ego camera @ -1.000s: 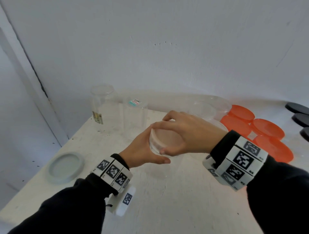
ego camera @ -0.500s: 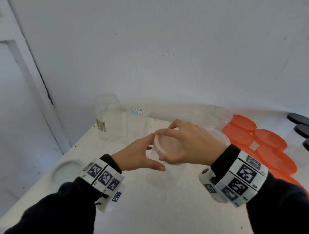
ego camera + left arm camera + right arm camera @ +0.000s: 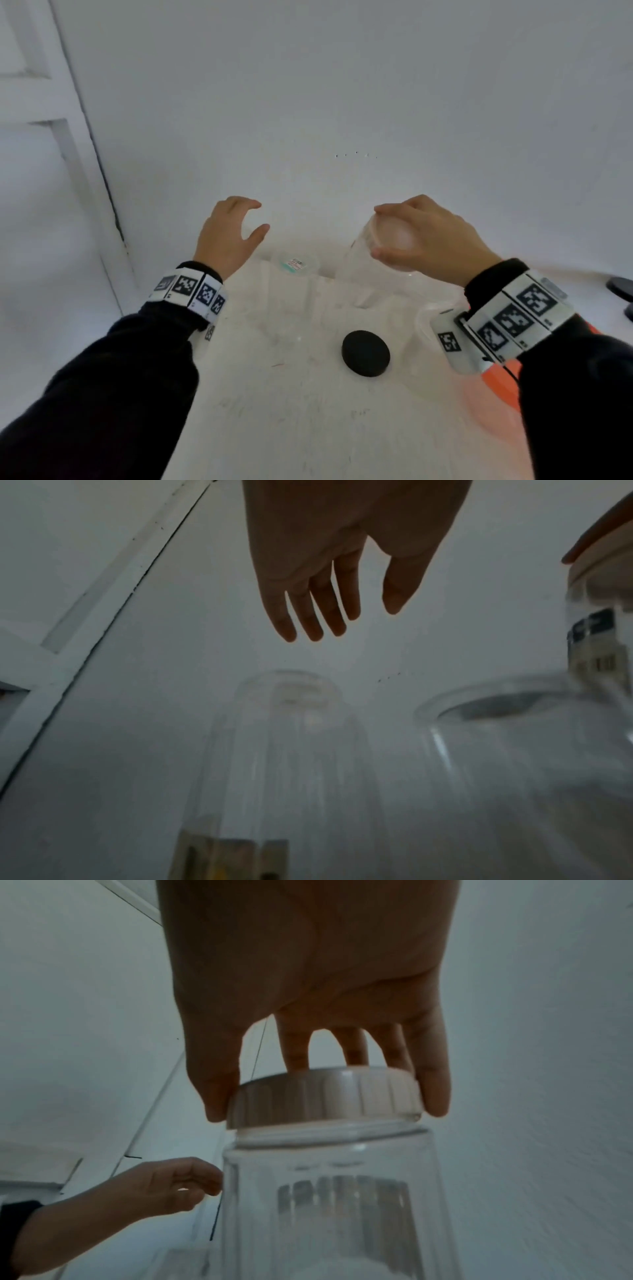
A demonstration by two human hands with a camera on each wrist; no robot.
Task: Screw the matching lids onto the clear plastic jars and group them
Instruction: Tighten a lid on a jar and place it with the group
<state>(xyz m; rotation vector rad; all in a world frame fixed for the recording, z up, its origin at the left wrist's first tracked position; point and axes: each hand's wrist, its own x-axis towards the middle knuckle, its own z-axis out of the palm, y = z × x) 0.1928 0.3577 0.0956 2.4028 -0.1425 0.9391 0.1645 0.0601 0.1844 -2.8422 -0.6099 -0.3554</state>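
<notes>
**Left hand off the jar; lidded jar now carried by the right alone**

Left hand (image 3: pixel 227 236): half a second ago it cupped the jar's side while the right worked the lid. Now it is clear of it, up and to the left, fingers spread and loosely bent, holding nothing. The left wrist view confirms it: fingers straight, air beneath them. Below this hand stand two open jars, a tall one (image 3: pixel 287 750) and a wider one (image 3: pixel 514 750), neither lidded.

Black lid (image 3: pixel 365 353): lies flat on the table (image 3: pixel 274 428), below and between the two hands, untouched.

Right hand (image 3: pixel 428 236): thumb and fingers curl round the pale lid (image 3: pixel 325 1096) from above. The jar (image 3: pixel 335 1204) hangs under that grip, raised off the table, where earlier it stood low between both hands. In the right wrist view the lid sits level on the neck, with no gap visible at its rim.

Orange lid (image 3: pixel 500 377): only a patch shows, under the right wrist.

Reading: the release of the bracing hand plus the lift by the lid suggests the screwing of this pair is done; the thread bears the jar's weight. What remains for it is placing it with the group. The left hand, poised over the open jars, looks set to fetch the next one. Risk: a lid not fully seated could let the jar drop in transit.
</notes>
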